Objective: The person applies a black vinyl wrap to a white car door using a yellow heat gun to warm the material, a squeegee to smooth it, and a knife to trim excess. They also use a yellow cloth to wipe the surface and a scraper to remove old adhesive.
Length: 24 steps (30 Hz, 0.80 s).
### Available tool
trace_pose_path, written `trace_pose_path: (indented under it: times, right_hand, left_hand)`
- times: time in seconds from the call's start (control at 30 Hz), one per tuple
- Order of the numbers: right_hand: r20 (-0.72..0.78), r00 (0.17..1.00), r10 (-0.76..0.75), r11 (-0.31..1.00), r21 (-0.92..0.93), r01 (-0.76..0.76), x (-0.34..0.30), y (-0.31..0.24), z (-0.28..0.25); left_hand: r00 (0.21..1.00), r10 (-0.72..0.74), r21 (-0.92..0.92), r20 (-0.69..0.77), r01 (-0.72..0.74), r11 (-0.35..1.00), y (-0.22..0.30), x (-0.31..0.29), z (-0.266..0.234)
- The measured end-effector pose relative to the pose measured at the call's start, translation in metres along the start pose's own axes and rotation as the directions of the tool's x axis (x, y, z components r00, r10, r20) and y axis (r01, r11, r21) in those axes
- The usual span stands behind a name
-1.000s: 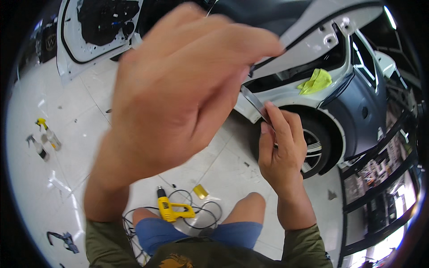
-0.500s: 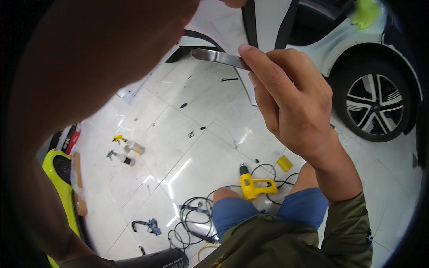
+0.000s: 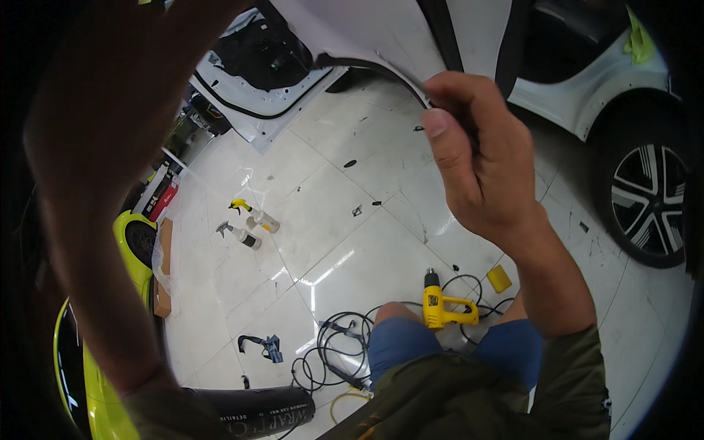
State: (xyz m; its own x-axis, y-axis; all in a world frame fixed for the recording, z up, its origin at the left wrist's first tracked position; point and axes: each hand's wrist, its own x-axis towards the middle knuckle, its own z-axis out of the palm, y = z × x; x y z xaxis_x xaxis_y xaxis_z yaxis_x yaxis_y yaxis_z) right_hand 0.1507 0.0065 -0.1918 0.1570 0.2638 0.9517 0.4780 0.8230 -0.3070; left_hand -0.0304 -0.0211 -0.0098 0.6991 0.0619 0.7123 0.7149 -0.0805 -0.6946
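My right hand (image 3: 488,150) is raised in front of me, fingers curled and thumb closed toward the index finger. The slim metal knife seen in it a moment ago is all but hidden by the fingers now. In the picture, the fingertips overlap the curved dark edge of a white car panel (image 3: 392,33); whether they touch it I cannot tell. My left forearm (image 3: 95,220) rises along the left side, dark and close to the camera. It runs out over the top edge, so my left hand is out of sight.
A yellow heat gun (image 3: 444,308) lies by my knees with a coiled black cable (image 3: 330,352). Two spray bottles (image 3: 253,227) stand on the tiled floor. A black roll (image 3: 249,411) lies at lower left. A wheel (image 3: 649,198) is at right, a yellow-green car (image 3: 106,381) at left.
The view has shifted, bringing more of the white panel and an open door into sight. The knife's blade, plainly visible before, no longer shows. My left arm appears farther from the centre.
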Motion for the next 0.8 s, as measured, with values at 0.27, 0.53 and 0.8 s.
trace_pose_path:
  times: [0.27,0.53,0.8]
  right_hand:
    - [0.035,0.987,0.155,0.907,0.392,-0.156,0.023,-0.013,0.022]
    - [0.076,0.969,0.236,0.943,0.221,-0.247,0.042,-0.021,0.036]
    - [-0.001,0.987,0.162,0.958,0.239,-0.157,0.039,-0.012,0.046]
  left_hand:
    - [0.902,-0.278,-0.942,0.33,0.297,-0.154,0.043,-0.054,0.064]
    - [0.865,-0.248,-0.9,0.436,0.41,-0.151,0.043,-0.042,0.061]
    - [0.866,-0.179,-0.877,0.468,0.48,0.029,0.04,-0.036,0.058]
